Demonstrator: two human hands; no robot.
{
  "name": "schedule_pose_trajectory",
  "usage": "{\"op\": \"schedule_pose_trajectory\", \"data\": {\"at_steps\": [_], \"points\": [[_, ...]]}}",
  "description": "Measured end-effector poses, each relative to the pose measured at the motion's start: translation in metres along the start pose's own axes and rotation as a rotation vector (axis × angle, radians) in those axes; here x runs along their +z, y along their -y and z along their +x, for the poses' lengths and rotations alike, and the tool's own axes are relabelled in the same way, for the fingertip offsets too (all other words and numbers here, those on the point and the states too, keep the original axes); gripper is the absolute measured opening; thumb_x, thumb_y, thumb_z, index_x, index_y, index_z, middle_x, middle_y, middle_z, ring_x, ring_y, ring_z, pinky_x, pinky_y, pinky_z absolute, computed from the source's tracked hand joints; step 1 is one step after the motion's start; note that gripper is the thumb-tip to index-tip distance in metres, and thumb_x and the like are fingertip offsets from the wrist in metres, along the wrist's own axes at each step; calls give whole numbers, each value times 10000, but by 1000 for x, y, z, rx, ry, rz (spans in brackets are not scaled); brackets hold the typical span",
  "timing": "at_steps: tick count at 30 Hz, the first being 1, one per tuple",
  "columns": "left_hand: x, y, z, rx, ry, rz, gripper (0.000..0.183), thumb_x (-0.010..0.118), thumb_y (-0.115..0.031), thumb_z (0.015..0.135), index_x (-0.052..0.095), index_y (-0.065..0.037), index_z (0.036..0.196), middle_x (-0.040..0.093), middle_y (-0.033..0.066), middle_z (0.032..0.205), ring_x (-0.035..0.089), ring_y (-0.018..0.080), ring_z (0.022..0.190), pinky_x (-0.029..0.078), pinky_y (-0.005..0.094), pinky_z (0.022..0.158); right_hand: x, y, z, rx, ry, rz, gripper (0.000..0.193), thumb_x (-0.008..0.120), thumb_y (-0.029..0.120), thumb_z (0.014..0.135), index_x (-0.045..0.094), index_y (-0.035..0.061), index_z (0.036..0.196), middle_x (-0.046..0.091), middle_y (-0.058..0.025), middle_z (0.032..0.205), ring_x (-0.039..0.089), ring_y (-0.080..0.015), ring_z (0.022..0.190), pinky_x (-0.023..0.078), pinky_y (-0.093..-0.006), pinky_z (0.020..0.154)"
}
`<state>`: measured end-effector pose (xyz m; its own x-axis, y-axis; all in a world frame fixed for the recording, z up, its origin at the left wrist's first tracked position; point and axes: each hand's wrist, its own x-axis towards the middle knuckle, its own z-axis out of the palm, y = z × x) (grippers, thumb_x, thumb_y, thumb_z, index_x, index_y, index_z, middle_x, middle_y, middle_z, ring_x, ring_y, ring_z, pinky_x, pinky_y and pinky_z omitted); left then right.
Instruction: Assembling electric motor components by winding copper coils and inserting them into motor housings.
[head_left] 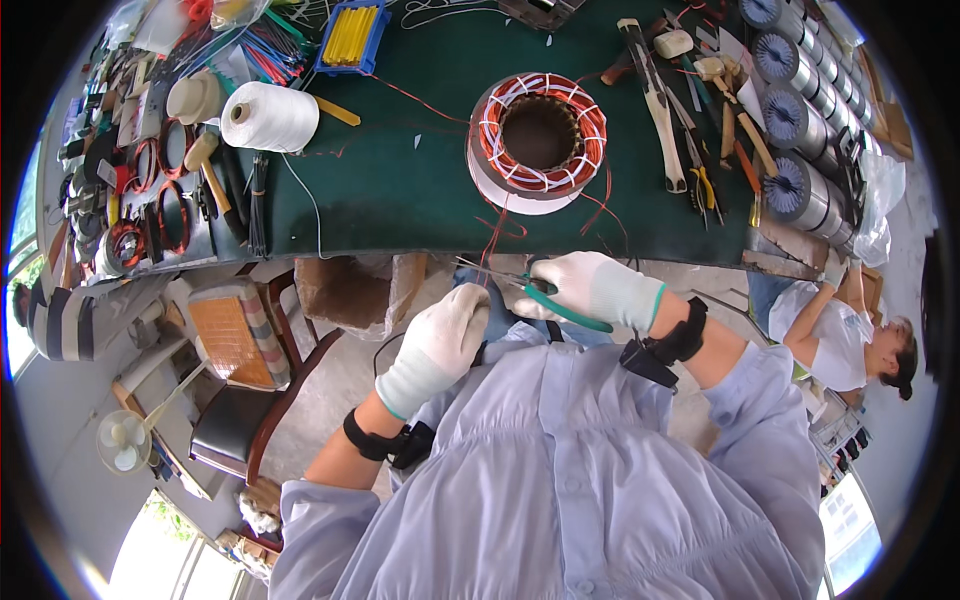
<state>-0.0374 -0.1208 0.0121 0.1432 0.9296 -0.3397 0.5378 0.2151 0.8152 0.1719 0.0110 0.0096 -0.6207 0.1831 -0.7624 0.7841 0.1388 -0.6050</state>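
Note:
White knit gloves cover both of my hands. My right hand grips green-handled scissors, their blades pointing left toward my other hand. Thin red wires hang over the table's front edge from a motor stator. My left hand is closed at the lower ends of these wires, its fingertips pinched just below the scissor blades. Standing on the green table, the ring-shaped stator has orange-red windings laced with white cord. More red wire ends trail off its right side.
A white thread cone and a blue tray of yellow strips lie left of the stator. Mallets, pliers and wire spools line the sides. A chair is at left; another person is at right.

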Motion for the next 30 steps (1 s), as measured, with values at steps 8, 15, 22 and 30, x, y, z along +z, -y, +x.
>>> {"op": "schedule_pose_trajectory", "data": {"at_steps": [8, 15, 22, 30], "points": [[-5, 2, 1, 8, 56, 92, 122, 519, -121, 952, 566, -24, 1010, 628, 186, 931, 633, 404, 862, 505, 470, 750, 3, 0, -12, -19, -70, -106, 586, 598, 601, 913, 657, 19, 946, 678, -210, 860, 674, -394, 856, 528, -457, 773], [3, 2, 0, 25, 42, 143, 111, 533, -123, 946, 569, -35, 1003, 635, 174, 929, 639, 391, 842, 512, 463, 732, 4, 4, -12, -15, -49, -70, 584, 587, 616, 916, 666, 38, 953, 685, -208, 883, 678, -388, 866, 530, -456, 777], [5, 1, 1, 87, 2, 141, 102, 552, -119, 936, 578, -39, 992, 642, 164, 907, 649, 373, 811, 521, 451, 710, 8, 1, -14, -18, -12, -106, 601, 589, 650, 894, 679, 61, 967, 693, -207, 884, 680, -402, 871, 537, -461, 775], [1, -6, 1, 34, 23, 124, 90, 548, -73, 921, 577, -18, 987, 624, 179, 920, 630, 400, 837, 513, 447, 729, 18, -6, -11, -63, -84, -81, 656, 545, 681, 900, 700, 44, 922, 713, -200, 845, 706, -379, 855, 555, -447, 815]]}}
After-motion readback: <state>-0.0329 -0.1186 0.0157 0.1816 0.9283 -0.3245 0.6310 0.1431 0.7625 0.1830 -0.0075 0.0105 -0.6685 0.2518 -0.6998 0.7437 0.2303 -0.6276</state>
